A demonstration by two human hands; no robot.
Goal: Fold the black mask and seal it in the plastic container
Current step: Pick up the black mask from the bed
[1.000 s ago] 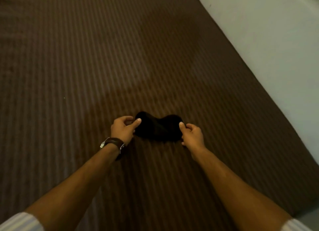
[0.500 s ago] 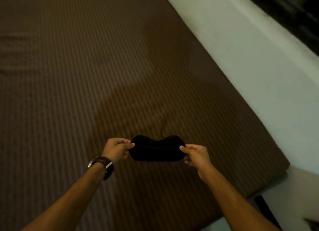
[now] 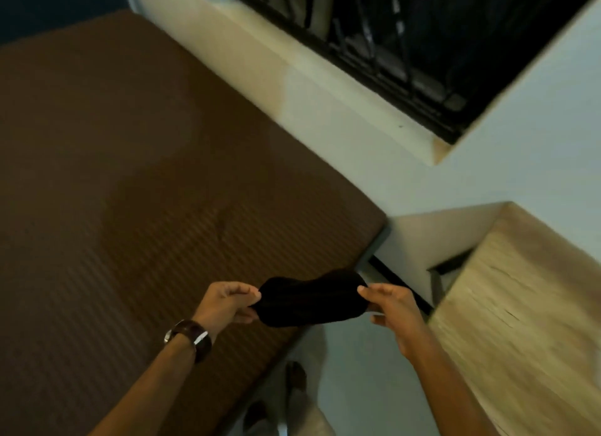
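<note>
The black mask [image 3: 309, 299] is a soft eye-mask shape stretched flat between both hands, held in the air over the bed's near right corner. My left hand [image 3: 227, 302], with a brown watch on its wrist, pinches the mask's left end. My right hand [image 3: 390, 308] pinches its right end. No plastic container shows in this view.
A brown striped bed cover [image 3: 136, 207] fills the left. A light wooden surface [image 3: 520, 321] stands at the right, close to my right arm. A white wall [image 3: 325, 110] and a barred dark window [image 3: 406, 38] lie beyond. My feet [image 3: 292, 387] stand on pale floor below.
Both hands lifted the mask off the bed and carried it right, toward the bed's corner. The view swung right, bringing the window and the wooden surface into sight.
</note>
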